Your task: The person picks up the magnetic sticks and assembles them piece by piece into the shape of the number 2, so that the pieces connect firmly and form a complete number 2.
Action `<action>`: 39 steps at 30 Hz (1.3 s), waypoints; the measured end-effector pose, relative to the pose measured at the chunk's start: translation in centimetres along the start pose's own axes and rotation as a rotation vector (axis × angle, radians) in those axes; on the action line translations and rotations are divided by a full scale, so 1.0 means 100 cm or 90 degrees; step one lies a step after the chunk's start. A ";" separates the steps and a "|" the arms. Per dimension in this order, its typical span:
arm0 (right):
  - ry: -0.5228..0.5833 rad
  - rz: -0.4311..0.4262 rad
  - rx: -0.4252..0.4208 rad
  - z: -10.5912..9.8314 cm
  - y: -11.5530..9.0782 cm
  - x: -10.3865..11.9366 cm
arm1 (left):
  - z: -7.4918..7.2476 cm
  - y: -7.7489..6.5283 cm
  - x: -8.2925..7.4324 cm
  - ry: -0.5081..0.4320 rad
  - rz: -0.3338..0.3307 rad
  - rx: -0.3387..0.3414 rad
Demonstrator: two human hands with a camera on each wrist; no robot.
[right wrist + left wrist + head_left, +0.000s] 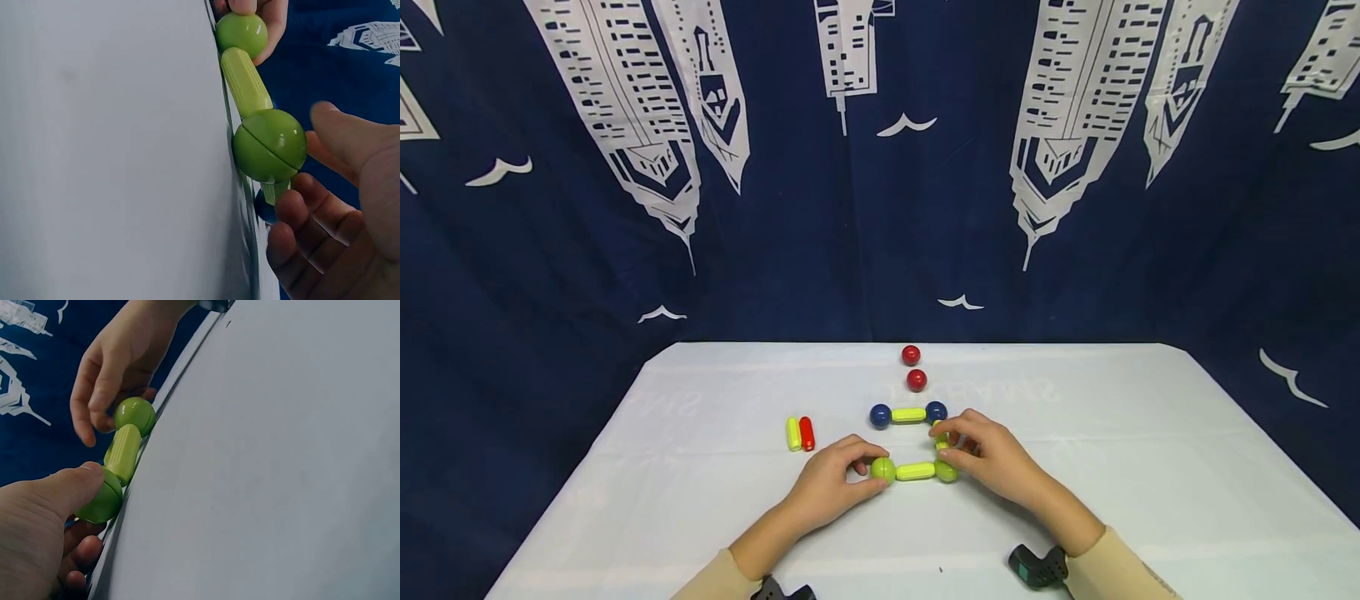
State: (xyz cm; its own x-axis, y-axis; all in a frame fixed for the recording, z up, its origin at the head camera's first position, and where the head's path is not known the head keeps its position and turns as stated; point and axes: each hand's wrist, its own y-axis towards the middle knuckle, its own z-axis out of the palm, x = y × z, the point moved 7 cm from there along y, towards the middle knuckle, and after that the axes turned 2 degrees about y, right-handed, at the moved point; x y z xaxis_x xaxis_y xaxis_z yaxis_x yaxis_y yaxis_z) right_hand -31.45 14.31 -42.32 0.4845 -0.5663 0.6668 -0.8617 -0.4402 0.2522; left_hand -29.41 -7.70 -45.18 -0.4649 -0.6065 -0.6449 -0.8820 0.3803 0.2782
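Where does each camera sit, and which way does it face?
Head: worn on the head, facing forward and down over the white tabletop; shows the left hand, right hand and beige sleeves.
Left wrist: worn there, facing the left hand's work; shows that hand pinching a glossy green ball, with the right hand beyond.
Right wrist: worn there, facing the right hand's work; shows that hand beside a second glossy green ball, and the left hand at the top.
Shared: both wrist views show both balls and the ridged yellow-green rod between them.
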 end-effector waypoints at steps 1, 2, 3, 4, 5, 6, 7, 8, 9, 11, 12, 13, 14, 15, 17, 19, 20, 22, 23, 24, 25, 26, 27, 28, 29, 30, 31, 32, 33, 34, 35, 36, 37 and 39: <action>-0.004 -0.003 0.011 0.001 -0.003 0.000 | 0.000 0.000 0.000 0.001 -0.002 0.002; -0.003 -0.008 0.019 0.002 -0.005 0.000 | 0.000 0.001 0.000 0.002 -0.005 0.004; -0.001 -0.009 0.025 0.003 -0.007 -0.001 | 0.000 0.001 0.000 0.002 -0.007 0.005; 0.003 -0.011 0.030 0.003 -0.009 -0.002 | 0.001 0.001 0.000 0.003 -0.007 0.006; 0.007 -0.013 0.035 0.003 -0.010 -0.004 | 0.001 0.001 0.000 0.005 -0.007 0.008; 0.011 -0.015 0.038 0.003 -0.011 -0.005 | 0.001 0.002 -0.001 0.006 -0.006 0.009; 0.015 -0.019 0.040 0.003 -0.012 -0.007 | 0.001 0.002 -0.001 0.008 -0.005 0.010; 0.020 -0.022 0.041 0.003 -0.012 -0.008 | 0.002 0.002 -0.002 0.009 -0.004 0.010; 0.024 -0.025 0.043 0.003 -0.013 -0.009 | 0.002 0.002 -0.002 0.011 -0.002 0.011; 0.034 -0.034 0.046 0.002 -0.013 -0.011 | 0.002 0.002 -0.003 0.012 -0.001 0.011; 0.039 -0.040 0.046 0.002 -0.013 -0.011 | 0.001 0.002 -0.003 0.012 -0.001 0.011; 0.043 -0.046 0.046 0.002 -0.013 -0.011 | 0.001 0.002 -0.003 0.012 -0.003 0.010; 0.046 -0.050 0.047 0.003 -0.013 -0.012 | 0.000 0.002 -0.003 0.012 -0.005 0.011; 0.047 -0.054 0.047 0.003 -0.013 -0.012 | 0.000 0.001 -0.003 0.011 -0.006 0.011; 0.049 -0.058 0.048 0.003 -0.012 -0.013 | -0.001 0.001 -0.004 0.011 -0.007 0.010; 0.051 -0.059 0.048 0.003 -0.012 -0.014 | -0.001 0.001 -0.004 0.009 -0.008 0.012; 0.052 -0.059 0.048 0.004 -0.012 -0.015 | -0.001 0.001 -0.004 0.009 -0.007 0.012; 0.054 -0.062 0.046 0.004 -0.012 -0.015 | -0.001 0.001 -0.004 0.007 -0.006 0.012; 0.056 -0.064 0.045 0.004 -0.012 -0.015 | -0.001 0.001 -0.003 0.007 -0.006 0.013; 0.059 -0.065 0.043 0.004 -0.012 -0.016 | -0.001 0.001 -0.003 0.007 -0.006 0.014; 0.061 -0.067 0.043 0.004 -0.012 -0.016 | -0.001 0.001 -0.003 0.008 -0.007 0.014; 0.063 -0.067 0.042 0.004 -0.012 -0.016 | -0.001 0.001 -0.003 0.009 -0.007 0.015; 0.064 -0.067 0.041 0.004 -0.012 -0.016 | 0.000 0.001 -0.002 0.010 -0.008 0.016; 0.066 -0.067 0.041 0.004 -0.012 -0.016 | 0.000 0.001 -0.002 0.011 -0.008 0.016; 0.067 -0.067 0.040 0.005 -0.012 -0.016 | 0.000 0.001 -0.002 0.012 -0.009 0.017; 0.068 -0.068 0.040 0.005 -0.012 -0.016 | 0.000 0.001 -0.002 0.013 -0.009 0.017; 0.069 -0.068 0.041 0.005 -0.012 -0.016 | 0.001 0.001 -0.001 0.013 -0.010 0.017; 0.069 -0.069 0.040 0.005 -0.012 -0.016 | 0.001 0.001 -0.001 0.013 -0.010 0.017; 0.070 -0.070 0.039 0.005 -0.012 -0.016 | 0.001 0.001 -0.001 0.014 -0.010 0.017; 0.072 -0.070 0.039 0.005 -0.012 -0.017 | 0.001 0.001 -0.001 0.015 -0.010 0.016; 0.073 -0.071 0.038 0.005 -0.012 -0.017 | 0.001 0.001 0.000 0.015 -0.010 0.016; 0.075 -0.072 0.039 0.006 -0.012 -0.017 | 0.001 0.001 0.000 0.015 -0.010 0.014; 0.076 -0.072 0.038 0.006 -0.012 -0.018 | 0.001 0.000 0.000 0.016 -0.009 0.013; 0.077 -0.073 0.037 0.006 -0.012 -0.019 | 0.001 0.000 0.000 0.016 -0.009 0.012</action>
State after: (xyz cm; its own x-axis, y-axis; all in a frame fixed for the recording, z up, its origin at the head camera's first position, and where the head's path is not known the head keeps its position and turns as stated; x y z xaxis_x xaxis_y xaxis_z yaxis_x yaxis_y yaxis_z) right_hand -31.20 15.49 -44.34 0.5542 -0.4238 0.7164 -0.7900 -0.5389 0.2924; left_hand -29.44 -7.62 -45.30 -0.4544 -0.6288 -0.6310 -0.8870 0.3845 0.2556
